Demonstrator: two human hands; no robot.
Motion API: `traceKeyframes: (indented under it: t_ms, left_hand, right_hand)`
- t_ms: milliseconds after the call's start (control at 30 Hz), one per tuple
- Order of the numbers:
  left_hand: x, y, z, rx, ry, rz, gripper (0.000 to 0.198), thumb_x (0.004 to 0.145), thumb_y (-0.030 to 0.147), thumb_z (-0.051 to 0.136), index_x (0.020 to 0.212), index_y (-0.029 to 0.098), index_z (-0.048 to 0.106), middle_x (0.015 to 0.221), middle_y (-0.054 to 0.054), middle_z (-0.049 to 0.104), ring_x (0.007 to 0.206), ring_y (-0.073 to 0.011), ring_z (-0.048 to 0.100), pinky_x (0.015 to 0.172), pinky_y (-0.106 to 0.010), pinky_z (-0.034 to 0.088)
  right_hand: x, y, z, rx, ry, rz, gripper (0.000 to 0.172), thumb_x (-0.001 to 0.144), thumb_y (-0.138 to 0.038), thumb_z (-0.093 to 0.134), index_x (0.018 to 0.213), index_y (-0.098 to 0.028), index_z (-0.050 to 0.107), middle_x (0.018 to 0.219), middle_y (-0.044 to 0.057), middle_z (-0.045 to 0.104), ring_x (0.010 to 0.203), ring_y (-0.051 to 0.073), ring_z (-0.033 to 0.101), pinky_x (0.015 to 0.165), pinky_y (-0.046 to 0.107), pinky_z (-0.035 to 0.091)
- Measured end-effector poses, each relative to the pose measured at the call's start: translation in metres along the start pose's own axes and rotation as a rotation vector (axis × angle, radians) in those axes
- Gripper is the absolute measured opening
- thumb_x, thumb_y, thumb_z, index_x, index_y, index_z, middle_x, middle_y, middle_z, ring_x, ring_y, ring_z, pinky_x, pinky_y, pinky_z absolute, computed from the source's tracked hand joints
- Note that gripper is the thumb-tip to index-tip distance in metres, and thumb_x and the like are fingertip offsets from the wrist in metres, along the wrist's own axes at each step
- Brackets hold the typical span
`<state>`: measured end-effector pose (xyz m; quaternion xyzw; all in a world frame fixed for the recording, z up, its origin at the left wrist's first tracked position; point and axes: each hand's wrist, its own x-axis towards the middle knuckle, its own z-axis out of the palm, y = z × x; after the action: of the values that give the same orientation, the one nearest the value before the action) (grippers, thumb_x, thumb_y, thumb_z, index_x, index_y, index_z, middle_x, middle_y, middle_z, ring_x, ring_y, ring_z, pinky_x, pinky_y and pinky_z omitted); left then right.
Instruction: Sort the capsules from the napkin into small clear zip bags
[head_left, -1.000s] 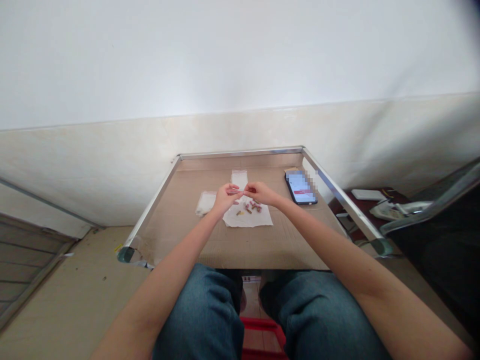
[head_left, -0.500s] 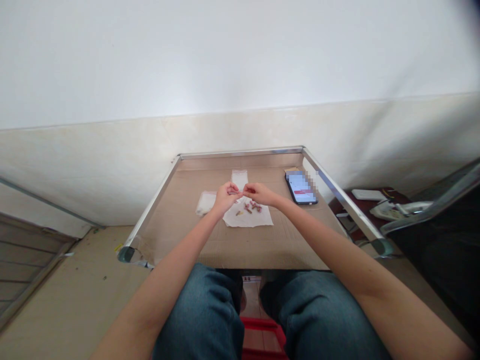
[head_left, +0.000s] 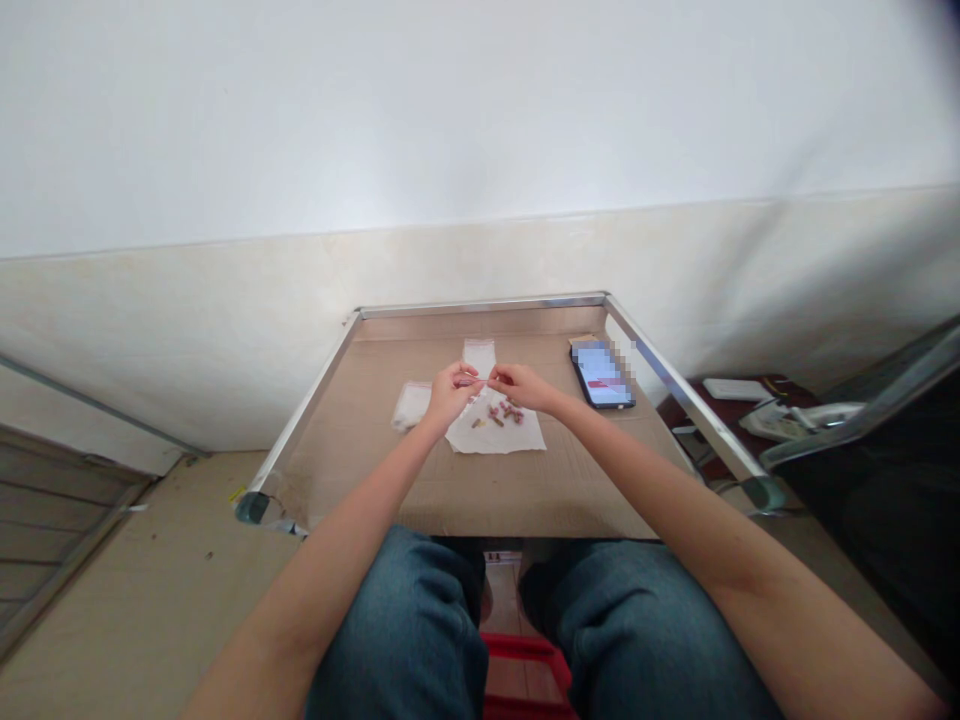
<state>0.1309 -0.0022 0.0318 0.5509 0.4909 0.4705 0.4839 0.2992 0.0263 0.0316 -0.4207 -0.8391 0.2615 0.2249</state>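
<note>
Over a white paper sheet (head_left: 502, 438), my left hand (head_left: 448, 392) and my right hand (head_left: 517, 385) are brought close together. Both have their fingers pinched. A small, thin pinkish piece (head_left: 469, 380) sits in the left fingers and reaches across to the right fingertips; its kind is too small to tell. Several small pink and brown pieces (head_left: 511, 411) lie on the sheet just below the hands. Left of my left hand rests a clear plastic bag (head_left: 412, 402) with white contents. Another small clear bag (head_left: 480, 352) lies behind the hands.
Brown cardboard (head_left: 360, 470) covers the table, which has a raised metal frame (head_left: 667, 385) at its sides and back. A phone (head_left: 602, 375) with a lit screen lies at the right. Behind stands a wall; my knees and a red stool (head_left: 525, 650) are below.
Both hands stay nearly in place, with small finger movements. The pinkish piece between them has turned slightly and shows more in the left fingers.
</note>
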Motion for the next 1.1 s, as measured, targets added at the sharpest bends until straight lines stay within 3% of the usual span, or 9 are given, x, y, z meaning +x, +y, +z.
traceKeyframes:
  t_ms: [167,400,633,833,1100]
  left_hand:
    - [0.000,0.000,0.001,0.005,-0.014,-0.044,0.033,0.066,0.021,0.062,0.097,0.015,0.053,0.071,-0.004,0.064,0.057,-0.0122,0.059,0.050,-0.020,0.044]
    - [-0.002,-0.001,0.003,-0.035,-0.054,-0.065,0.053,0.073,0.020,0.056,0.124,0.020,0.041,0.089,-0.008,0.066,0.066,-0.0141,0.063,0.051,-0.020,0.046]
    - [0.002,-0.004,0.004,-0.059,-0.065,-0.086,0.053,0.076,0.019,0.052,0.128,0.019,0.040,0.093,-0.009,0.066,0.065,-0.0148,0.063,0.049,-0.020,0.045]
    - [0.004,-0.003,0.002,-0.095,-0.028,-0.069,0.050,0.078,0.024,0.050,0.127,0.024,0.041,0.092,-0.005,0.065,0.059,-0.0106,0.059,0.047,-0.020,0.047]
    - [0.000,0.012,0.001,-0.183,0.015,-0.126,0.049,0.085,0.035,0.039,0.133,0.030,0.028,0.101,-0.007,0.064,0.062,-0.0117,0.062,0.051,-0.023,0.048]
  right_hand:
    - [0.000,0.000,-0.001,0.004,0.018,0.008,0.022,0.081,-0.031,0.045,0.077,-0.013,0.058,0.064,0.001,0.054,0.056,0.010,0.044,0.053,0.020,0.028]
    - [-0.001,0.000,-0.005,0.048,0.033,0.077,0.022,0.080,-0.030,0.045,0.075,-0.012,0.058,0.059,0.000,0.052,0.055,0.010,0.044,0.053,0.021,0.029]
    - [-0.001,0.007,-0.006,0.071,0.012,0.120,0.026,0.079,-0.031,0.044,0.064,-0.013,0.054,0.055,0.000,0.050,0.053,0.011,0.043,0.052,0.022,0.028]
    - [0.001,0.004,-0.010,-0.029,0.031,0.084,0.026,0.080,-0.031,0.043,0.063,-0.014,0.054,0.056,0.000,0.050,0.053,0.010,0.042,0.051,0.022,0.025]
    - [0.002,-0.007,-0.012,-0.024,0.110,0.050,0.031,0.081,-0.036,0.041,0.061,-0.015,0.052,0.056,-0.001,0.048,0.052,0.009,0.039,0.049,0.022,0.022]
